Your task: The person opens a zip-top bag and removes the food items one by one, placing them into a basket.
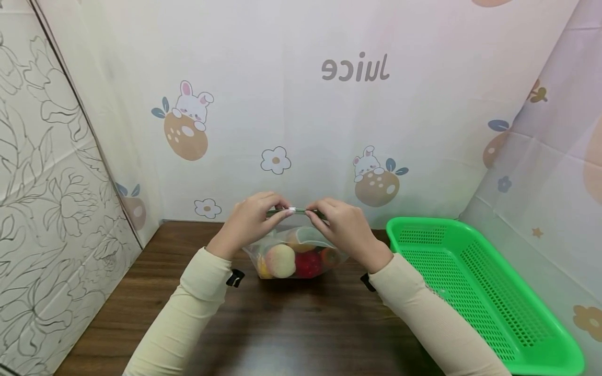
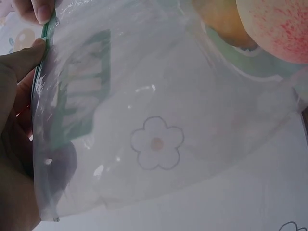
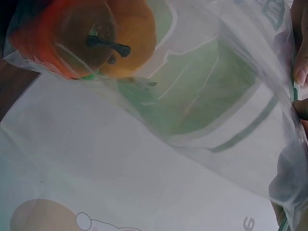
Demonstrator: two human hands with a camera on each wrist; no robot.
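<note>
A clear zip bag (image 1: 254, 250) with a green seal strip hangs from both hands above the wooden table's back part. My left hand (image 1: 254, 216) pinches the strip left of its middle, near a small white slider (image 1: 292, 209). Just right of it, my right hand (image 1: 345, 227) pinches the same strip between thumb and fingers. Inside the bag lie a pale peach (image 1: 281, 261), a dark red fruit (image 1: 308, 264), something yellow (image 1: 264, 267) and an orange-red piece with a dark stem (image 3: 62, 38). Whether the bag's bottom touches the table I cannot tell.
A green perforated plastic basket (image 1: 522, 313) stands at the right on the dark wooden table (image 1: 282, 329). Behind it hangs a white printed curtain (image 1: 291, 104). A flower-patterned panel (image 1: 51, 209) closes off the left side.
</note>
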